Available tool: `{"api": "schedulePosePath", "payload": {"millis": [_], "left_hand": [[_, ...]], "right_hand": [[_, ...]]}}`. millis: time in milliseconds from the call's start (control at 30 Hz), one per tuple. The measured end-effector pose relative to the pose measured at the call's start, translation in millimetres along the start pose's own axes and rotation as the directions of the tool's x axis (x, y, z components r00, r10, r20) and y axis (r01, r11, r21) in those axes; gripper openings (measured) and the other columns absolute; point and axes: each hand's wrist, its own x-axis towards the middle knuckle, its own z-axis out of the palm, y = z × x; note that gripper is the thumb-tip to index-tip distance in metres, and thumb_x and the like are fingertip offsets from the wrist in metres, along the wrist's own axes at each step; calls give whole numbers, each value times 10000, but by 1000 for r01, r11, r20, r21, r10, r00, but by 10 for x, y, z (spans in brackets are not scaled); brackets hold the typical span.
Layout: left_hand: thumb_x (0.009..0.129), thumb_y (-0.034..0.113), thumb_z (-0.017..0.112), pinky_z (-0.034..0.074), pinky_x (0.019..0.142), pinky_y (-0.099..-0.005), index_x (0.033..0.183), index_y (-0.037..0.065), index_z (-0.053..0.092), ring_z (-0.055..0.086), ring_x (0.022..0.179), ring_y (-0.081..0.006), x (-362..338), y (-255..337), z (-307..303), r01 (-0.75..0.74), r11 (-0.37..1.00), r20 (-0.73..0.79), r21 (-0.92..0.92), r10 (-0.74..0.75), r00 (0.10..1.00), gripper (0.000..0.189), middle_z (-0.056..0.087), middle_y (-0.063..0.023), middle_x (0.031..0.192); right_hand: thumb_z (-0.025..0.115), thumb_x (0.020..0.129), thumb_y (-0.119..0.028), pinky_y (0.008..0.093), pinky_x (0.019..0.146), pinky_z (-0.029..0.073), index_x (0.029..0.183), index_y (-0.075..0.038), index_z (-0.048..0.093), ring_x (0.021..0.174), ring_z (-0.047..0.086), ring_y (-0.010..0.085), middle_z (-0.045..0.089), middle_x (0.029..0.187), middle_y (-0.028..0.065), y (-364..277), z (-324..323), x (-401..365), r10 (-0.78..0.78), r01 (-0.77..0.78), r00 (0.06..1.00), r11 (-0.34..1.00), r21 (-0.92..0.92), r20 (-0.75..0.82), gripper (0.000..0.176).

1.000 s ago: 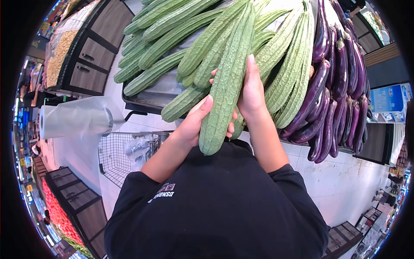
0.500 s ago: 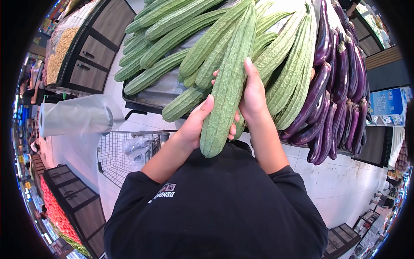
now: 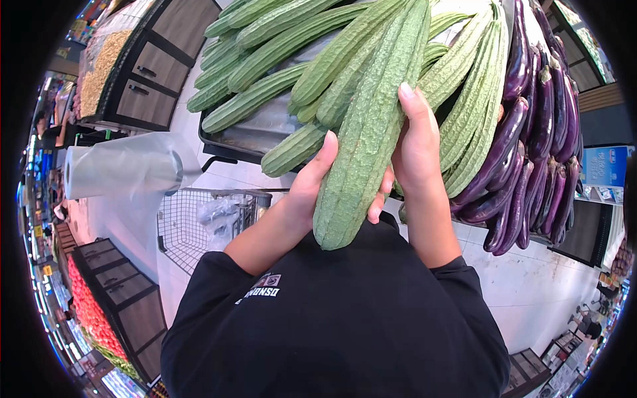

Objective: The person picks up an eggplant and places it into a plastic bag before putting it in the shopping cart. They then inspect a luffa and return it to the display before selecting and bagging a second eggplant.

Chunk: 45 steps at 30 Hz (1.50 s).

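Note:
A long ridged green gourd (image 3: 365,139) is held up in front of my chest, its blunt end toward me. My left hand (image 3: 312,179) grips it from the left near the lower end, thumb along the side and other fingers hidden behind it. On the right side, my right hand (image 3: 415,149) wraps round it with the thumb on top and fingertips showing beneath. Behind it lie several more ridged gourds (image 3: 292,60) on a dark display tray (image 3: 235,142), with paler ones (image 3: 474,113) to the right.
Purple eggplants (image 3: 511,152) are heaped at the right, beside a blue and white box (image 3: 605,166). A roll of clear plastic bags (image 3: 119,166) stands at the left, above a wire cart (image 3: 186,225) holding plastic bags. Red produce (image 3: 93,312) is at the lower left.
The held gourd looks larger and nearer, and both hands have moved slightly right in view with it. The surroundings have shifted a little as the camera moved.

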Motion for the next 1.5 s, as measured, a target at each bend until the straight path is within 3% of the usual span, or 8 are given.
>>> {"api": "schedulePosePath", "payload": {"millis": [33,1100,1200,1300,1367,1400,1433,1500], "left_hand": [[967,733,284,560,619,-346,1449,-66,290,635,684,-240,0,7,0,-1,1000,6,8,1,1000,934,562,-207,1020],[927,769,355,544,545,-303,1427,-29,336,639,614,-239,-17,47,10,31,988,4,154,-32,999,942,589,-204,990],[981,697,294,575,656,-367,1412,27,375,675,737,-271,-9,56,-58,19,999,168,51,-27,985,801,598,-201,1065],[939,714,437,555,580,-308,1429,-4,348,648,638,-243,15,103,40,8,979,27,204,-13,1000,873,593,-203,1020],[959,549,581,571,608,-320,1425,-6,351,675,744,-237,20,134,52,-64,835,-94,546,137,986,761,607,-199,1081],[948,379,676,574,755,-348,1425,-18,340,674,934,-243,48,123,24,-56,772,-144,633,189,971,706,604,-193,1183],[948,379,676,574,755,-348,1425,-18,340,674,934,-243,73,109,-21,-72,776,-129,627,195,972,706,604,-193,1183],[933,361,697,467,979,-385,1410,-48,329,615,1145,-291,124,118,-73,67,433,-173,899,212,962,728,555,-246,1309]], "right_hand": [[515,994,-356,362,909,503,1269,5,518,1006,619,209,632,1119,136,-7,-5,-4,4,-4,1000,1000,-16,-1,454],[471,994,-372,363,877,538,1296,37,481,995,654,244,643,1150,211,-111,-7,-66,-64,67,997,996,-61,48,508],[460,994,-390,383,898,537,1312,39,475,1018,656,262,638,1178,230,-114,-17,-36,-75,78,995,996,-41,71,535],[451,998,-421,409,936,523,1334,39,463,1054,650,275,626,1217,227,-102,-114,-10,-99,105,992,991,-80,77,570],[447,1000,-445,422,957,515,1345,38,457,1072,646,282,618,1235,221,-51,-151,-14,-107,118,991,984,-136,82,594],[437,1000,-483,425,975,504,1369,29,435,1091,640,285,608,1257,217,-26,-130,-18,-115,116,993,991,-65,19,631],[427,1000,-522,428,993,493,1394,19,413,1111,635,288,598,1278,213,3,-147,-12,-119,119,992,993,7,-44,669],[513,987,-493,439,954,531,1391,3,390,1101,642,298,594,1265,211,91,-251,40,-68,69,998,993,94,-12,651]]}}
